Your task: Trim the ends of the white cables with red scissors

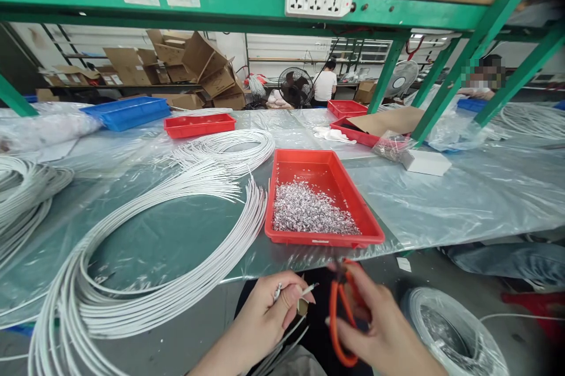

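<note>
My left hand [274,305] is closed around the end of a white cable [309,289], whose stripped tip points to the right. Between its fingers shows a small silvery piece too small to name, and a brown tab lies under the thumb. In my right hand [375,317] is a pair of orange-handled pliers or cutters [336,311]; blur hides the jaws' exact kind. The tool is apart from the cable tip, just right of it. Beyond both hands, a red tray [324,239] on the table holds a heap of tiny silvery metal pieces [309,208].
Coiled white cables [176,317] spread over the table's left side, with another coil [241,146] behind. A green shelf frame [247,5] with a power strip [318,0] crosses overhead. A plastic-wrapped cable coil [454,335] sits at lower right. Two people are in the background.
</note>
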A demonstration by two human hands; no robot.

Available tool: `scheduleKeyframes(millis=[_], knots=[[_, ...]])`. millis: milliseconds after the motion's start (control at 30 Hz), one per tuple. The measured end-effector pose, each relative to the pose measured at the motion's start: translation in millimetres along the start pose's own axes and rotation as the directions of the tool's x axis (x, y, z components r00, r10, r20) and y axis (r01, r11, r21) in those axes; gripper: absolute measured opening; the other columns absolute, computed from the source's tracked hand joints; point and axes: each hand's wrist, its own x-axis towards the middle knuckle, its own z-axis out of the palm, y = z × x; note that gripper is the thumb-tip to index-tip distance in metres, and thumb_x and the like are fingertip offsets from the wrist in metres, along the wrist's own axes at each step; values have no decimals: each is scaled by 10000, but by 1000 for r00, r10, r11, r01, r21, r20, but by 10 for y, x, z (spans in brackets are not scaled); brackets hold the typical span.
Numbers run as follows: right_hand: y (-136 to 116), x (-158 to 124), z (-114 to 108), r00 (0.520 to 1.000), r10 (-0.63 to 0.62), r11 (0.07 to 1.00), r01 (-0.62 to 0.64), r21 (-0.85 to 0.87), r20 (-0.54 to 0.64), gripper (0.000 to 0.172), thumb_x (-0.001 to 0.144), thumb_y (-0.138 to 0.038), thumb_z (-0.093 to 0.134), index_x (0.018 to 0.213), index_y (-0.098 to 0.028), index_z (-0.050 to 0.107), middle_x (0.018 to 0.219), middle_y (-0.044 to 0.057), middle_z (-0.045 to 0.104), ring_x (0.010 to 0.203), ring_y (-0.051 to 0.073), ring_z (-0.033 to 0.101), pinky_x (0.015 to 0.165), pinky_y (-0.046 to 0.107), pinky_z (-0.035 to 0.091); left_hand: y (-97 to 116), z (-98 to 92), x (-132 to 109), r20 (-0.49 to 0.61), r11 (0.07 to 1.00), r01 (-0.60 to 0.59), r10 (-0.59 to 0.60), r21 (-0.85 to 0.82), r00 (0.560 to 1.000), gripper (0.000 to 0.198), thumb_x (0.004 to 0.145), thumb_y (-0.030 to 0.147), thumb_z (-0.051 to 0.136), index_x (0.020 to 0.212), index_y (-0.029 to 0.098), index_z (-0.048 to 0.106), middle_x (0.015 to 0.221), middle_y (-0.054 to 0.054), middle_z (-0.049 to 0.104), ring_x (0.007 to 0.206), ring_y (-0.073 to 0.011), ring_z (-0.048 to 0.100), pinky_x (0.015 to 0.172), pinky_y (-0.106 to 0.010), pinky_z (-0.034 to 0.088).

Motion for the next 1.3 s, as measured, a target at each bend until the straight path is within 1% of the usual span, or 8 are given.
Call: scheduleKeyframes(millis=[133, 300, 433, 800, 1033, 1133, 1200, 1300], knots=[[-60, -23, 107, 928, 155, 930, -21, 367, -339, 602, 704, -369, 608, 1232, -171, 397, 825, 48, 511, 680, 133, 475, 604, 214, 418, 41, 24, -21, -21, 988, 51, -55, -146, 998, 485, 832, 590, 407, 865, 109, 464, 464, 71, 279, 318, -18, 173, 319, -155, 107], [-221, 94, 237, 948, 227, 749, -24, 662, -222, 309, 714, -374, 656, 858, -119, 556, 508, -51, 266, 445, 49, 259, 430, 177, 231, -13, 99, -13, -75, 996, -41, 35, -79, 997, 454, 852, 548, 412, 909, 101, 464, 597, 19, 427, 334, -7, 281, 327, -156, 141], [-186, 202, 346, 957, 81, 741, 130, 658, -280, 201, 731, -266, 651, 848, -108, 608, 483, -59, 199, 418, 39, 207, 405, 164, 184, -53, 165, -14, -177, 995, -76, 87, 67, 980, 415, 844, 502, 459, 834, 91, 512, 624, 1, 437, 367, -5, 269, 363, -181, 158], [-198, 213, 358, 929, 43, 763, 207, 612, -368, 223, 765, -296, 621, 675, -105, 548, 464, -40, 237, 420, 44, 213, 393, 165, 184, -62, 166, 28, -228, 947, -180, 243, 267, 943, 301, 854, 381, 484, 728, 109, 519, 671, -14, 418, 580, -68, 386, 550, -189, 301], [-367, 197, 320, 930, 205, 691, 82, 719, -304, 285, 729, -334, 658, 655, -95, 521, 496, -42, 228, 466, 42, 189, 430, 160, 181, -107, 148, 43, -279, 808, -274, 465, 522, 840, 246, 871, 294, 461, 735, 114, 559, 691, -31, 433, 586, -62, 411, 525, -162, 319], [-205, 213, 301, 951, 49, 635, 206, 744, -306, 163, 756, -242, 651, 790, -138, 529, 506, -55, 231, 452, 33, 192, 417, 133, 167, -131, 148, 56, -229, 948, -218, 271, 232, 935, 330, 868, 418, 462, 771, 107, 516, 568, 11, 375, 459, -44, 372, 433, -164, 266], [-92, 219, 269, 963, -76, 603, 251, 757, -258, 164, 777, -181, 628, 915, -182, 539, 522, -59, 240, 456, 34, 218, 425, 124, 189, -135, 151, 54, -67, 991, -116, 111, -72, 992, 421, 853, 518, 442, 788, 102, 471, 543, 29, 380, 350, -20, 320, 356, -166, 175], [-25, 223, 225, 970, -225, 549, 203, 811, -91, 163, 810, -153, 586, 969, -188, 575, 527, -51, 270, 468, 35, 251, 443, 127, 217, -132, 154, 36, 153, 959, 8, 37, -284, 988, 475, 817, 567, 471, 783, 95, 439, 608, 5, 460, 302, 0, 306, 311, -163, 118]])
